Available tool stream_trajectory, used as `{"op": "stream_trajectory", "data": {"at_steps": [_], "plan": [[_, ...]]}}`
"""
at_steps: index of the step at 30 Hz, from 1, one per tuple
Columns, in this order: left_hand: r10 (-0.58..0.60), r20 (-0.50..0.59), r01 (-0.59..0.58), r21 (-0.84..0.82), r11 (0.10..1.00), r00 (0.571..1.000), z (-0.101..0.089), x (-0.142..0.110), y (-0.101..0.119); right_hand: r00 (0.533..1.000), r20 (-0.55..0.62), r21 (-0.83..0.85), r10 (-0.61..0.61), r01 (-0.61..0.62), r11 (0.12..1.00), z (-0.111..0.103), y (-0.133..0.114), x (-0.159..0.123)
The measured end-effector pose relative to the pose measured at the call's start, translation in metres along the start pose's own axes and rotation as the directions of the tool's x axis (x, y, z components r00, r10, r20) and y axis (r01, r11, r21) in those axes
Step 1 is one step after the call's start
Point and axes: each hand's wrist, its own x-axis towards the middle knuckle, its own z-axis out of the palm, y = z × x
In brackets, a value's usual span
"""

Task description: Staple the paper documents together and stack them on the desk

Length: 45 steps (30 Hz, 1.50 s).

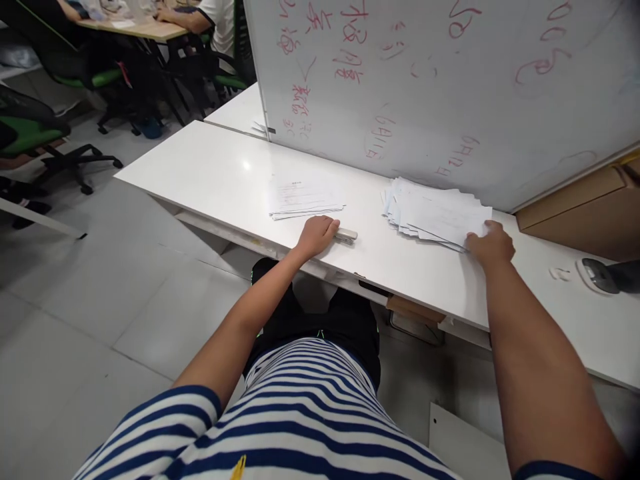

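My left hand (317, 236) is closed around the back end of a light-coloured stapler (346, 235) lying near the front edge of the white desk (190, 157). Just beyond that hand lies a small, fairly neat pile of printed sheets (304, 195). My right hand (492, 245) grips the near right corner of a larger, loosely fanned stack of papers (440, 210), thumb on top and the other fingers partly hidden. The stack rests on the desk.
A whiteboard (420, 87) with red writing stands along the desk's back. At right are a cardboard box (580, 207), a dark device on a round base (600, 275) and a small white item (559, 273). Office chairs (95, 80) and a seated person (215, 27) are at far left.
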Motion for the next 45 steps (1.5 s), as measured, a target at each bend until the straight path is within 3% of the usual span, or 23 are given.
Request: {"op": "stream_trajectory", "data": {"at_steps": [4,7,10,20,29,35,39,42,43,45], "plan": [[-0.003,0.001,0.003,0.011,1.000,1.000,0.000,0.000,0.001,0.994,-0.099,-0.015,0.039,-0.040,0.999,0.010,-0.004,-0.014],[-0.014,0.001,0.014,0.003,1.000,1.000,-0.002,0.000,0.002,0.970,-0.210,0.080,0.125,-0.110,0.991,0.014,-0.010,-0.023],[-0.020,-0.003,0.020,-0.025,0.999,1.000,-0.003,0.000,0.003,0.950,-0.244,0.188,0.195,-0.150,0.971,0.015,-0.013,-0.037],[0.011,-0.011,-0.012,-0.029,1.000,1.000,0.000,0.000,0.000,0.968,-0.017,0.325,0.249,-0.230,0.917,0.025,0.014,-0.083],[0.024,-0.004,-0.024,-0.005,1.000,1.000,-0.001,-0.001,0.000,0.956,-0.050,0.459,0.288,-0.234,0.857,0.033,0.016,-0.090],[0.015,0.022,-0.014,-0.007,1.000,1.000,-0.001,-0.002,0.004,0.954,-0.049,0.451,0.294,-0.241,0.859,0.032,0.015,-0.091],[0.024,-0.105,-0.030,-0.055,0.998,0.994,-0.008,-0.003,0.003,0.956,-0.062,0.434,0.285,-0.232,0.871,0.034,0.015,-0.091],[-0.123,-0.291,0.119,-0.029,0.992,0.949,-0.026,0.003,-0.015,0.958,-0.065,0.435,0.278,-0.223,0.872,0.035,0.015,-0.090],[-0.219,-0.353,0.225,-0.023,0.974,0.910,-0.035,0.006,-0.025,0.957,-0.066,0.442,0.283,-0.226,0.868,0.035,0.014,-0.090],[-0.446,-0.434,0.483,-0.027,0.875,0.783,-0.053,0.013,-0.048,0.949,-0.066,0.458,0.307,-0.244,0.854,0.036,0.014,-0.090]]}}
